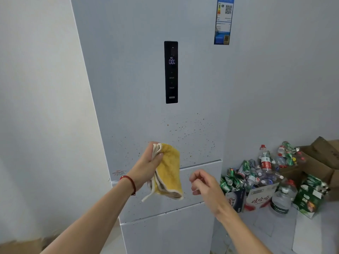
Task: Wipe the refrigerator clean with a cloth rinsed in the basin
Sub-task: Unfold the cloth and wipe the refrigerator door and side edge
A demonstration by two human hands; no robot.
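Observation:
A tall pale grey refrigerator (139, 74) fills the middle of the view. Brown specks (190, 131) dot its upper door below the black control panel (171, 72), and more specks mark the drawer fronts lower down. My left hand (149, 162) grips a folded yellow cloth (168, 171) with a white edge, held up in front of the lower part of the upper door. The cloth hangs down from my fingers. My right hand (201, 184) hovers to the right of the cloth with loosely curled fingers and holds nothing. No basin is in view.
A white wall (42, 107) stands close on the left. On the floor at the right sit cardboard boxes (260, 197) full of crushed cans and plastic bottles (265, 160), plus a brown carton (322, 154). A blue energy label (222, 21) sticks to the fridge's top right.

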